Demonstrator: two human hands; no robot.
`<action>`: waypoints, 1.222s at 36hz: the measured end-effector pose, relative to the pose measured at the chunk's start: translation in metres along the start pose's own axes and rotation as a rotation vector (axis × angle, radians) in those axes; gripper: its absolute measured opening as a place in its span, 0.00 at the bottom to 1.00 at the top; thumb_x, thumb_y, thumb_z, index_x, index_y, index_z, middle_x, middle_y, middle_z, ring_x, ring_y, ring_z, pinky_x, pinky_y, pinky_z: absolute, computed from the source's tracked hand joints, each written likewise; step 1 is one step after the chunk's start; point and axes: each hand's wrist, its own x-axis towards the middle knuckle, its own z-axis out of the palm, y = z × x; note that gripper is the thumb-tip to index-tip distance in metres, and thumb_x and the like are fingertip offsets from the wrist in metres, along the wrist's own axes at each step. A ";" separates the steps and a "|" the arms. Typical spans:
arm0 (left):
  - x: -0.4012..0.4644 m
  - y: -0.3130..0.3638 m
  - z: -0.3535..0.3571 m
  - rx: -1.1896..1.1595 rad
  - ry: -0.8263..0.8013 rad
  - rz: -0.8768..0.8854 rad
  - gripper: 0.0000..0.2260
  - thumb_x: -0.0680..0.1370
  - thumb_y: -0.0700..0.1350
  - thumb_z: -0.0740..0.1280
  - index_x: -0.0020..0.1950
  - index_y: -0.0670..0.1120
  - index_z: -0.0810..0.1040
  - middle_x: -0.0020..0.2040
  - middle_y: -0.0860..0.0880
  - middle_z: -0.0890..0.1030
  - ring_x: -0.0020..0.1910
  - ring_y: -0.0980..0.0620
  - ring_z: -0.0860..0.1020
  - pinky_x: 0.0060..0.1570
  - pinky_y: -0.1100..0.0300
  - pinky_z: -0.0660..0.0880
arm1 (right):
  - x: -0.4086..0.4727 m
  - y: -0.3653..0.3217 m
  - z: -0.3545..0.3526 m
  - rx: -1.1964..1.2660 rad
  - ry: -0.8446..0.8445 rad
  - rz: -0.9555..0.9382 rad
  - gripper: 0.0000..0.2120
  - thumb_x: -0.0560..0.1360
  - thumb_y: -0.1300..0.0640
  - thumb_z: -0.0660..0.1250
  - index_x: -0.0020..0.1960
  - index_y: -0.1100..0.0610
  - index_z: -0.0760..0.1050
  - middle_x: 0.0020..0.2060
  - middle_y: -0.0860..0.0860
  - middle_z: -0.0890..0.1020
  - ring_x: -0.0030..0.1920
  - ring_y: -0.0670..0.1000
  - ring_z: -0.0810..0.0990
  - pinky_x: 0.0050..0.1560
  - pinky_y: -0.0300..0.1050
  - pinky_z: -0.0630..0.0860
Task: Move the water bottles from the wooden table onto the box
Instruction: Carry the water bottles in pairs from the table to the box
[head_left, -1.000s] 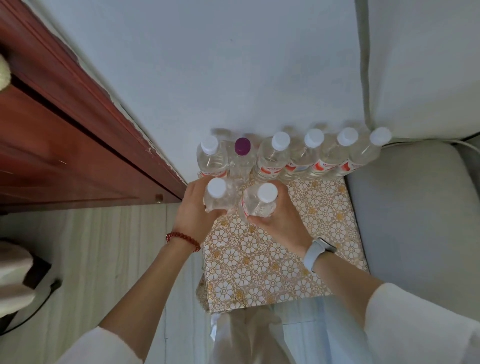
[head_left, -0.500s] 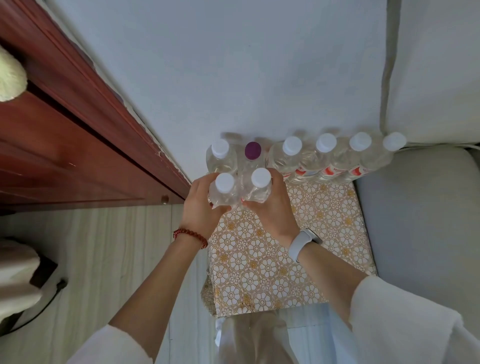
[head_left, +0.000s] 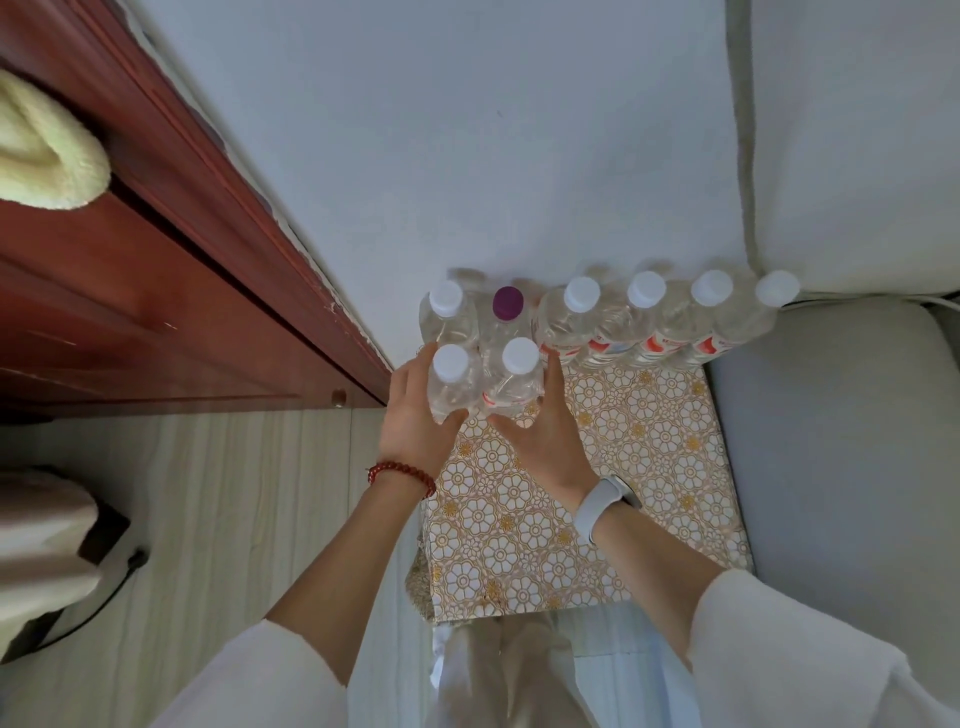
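So this is the set-down step, I'd say. The left hand (head_left: 415, 415) is curled round one white-capped bottle (head_left: 451, 384) and the right hand (head_left: 540, 426) is wrapped round a second one (head_left: 514, 382), both upright and side by side on the far part of the box (head_left: 649, 467), the one with the gold flower pattern. They sit right in front of the back row (head_left: 644, 317), a line of six along the wall, one with a purple cap (head_left: 507, 302) and the rest white. Whether the two held bottles are fully down on the box or a hair above it, I can't tell from up here, the hands cover the bases.

Next move looks simple: let go cleanly without tipping them into the row behind, since everything is packed tight, then go back to the table for more. The table isn't clearly in shot, only a reddish wooden cabinet (head_left: 156, 291) on the left, so no idea how many bottles are left
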 end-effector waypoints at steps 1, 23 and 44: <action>-0.003 0.002 -0.001 0.005 0.001 -0.009 0.36 0.70 0.39 0.72 0.73 0.50 0.57 0.70 0.47 0.63 0.66 0.50 0.67 0.61 0.62 0.64 | -0.005 -0.001 -0.001 -0.003 0.002 0.019 0.45 0.71 0.57 0.70 0.75 0.51 0.42 0.75 0.48 0.55 0.75 0.49 0.56 0.74 0.48 0.58; -0.331 -0.063 -0.141 -0.021 0.564 -0.552 0.18 0.76 0.46 0.63 0.66 0.44 0.70 0.64 0.43 0.73 0.60 0.42 0.73 0.59 0.46 0.71 | -0.230 -0.126 0.091 -0.518 -0.647 -0.169 0.14 0.78 0.59 0.57 0.61 0.62 0.74 0.58 0.57 0.79 0.60 0.54 0.76 0.58 0.43 0.70; -1.016 -0.227 -0.174 -0.238 1.524 -1.319 0.15 0.75 0.43 0.65 0.61 0.41 0.74 0.58 0.41 0.75 0.59 0.43 0.73 0.59 0.55 0.68 | -0.862 -0.079 0.400 -0.906 -1.772 -0.830 0.13 0.78 0.60 0.59 0.59 0.63 0.74 0.57 0.58 0.79 0.58 0.55 0.77 0.46 0.35 0.65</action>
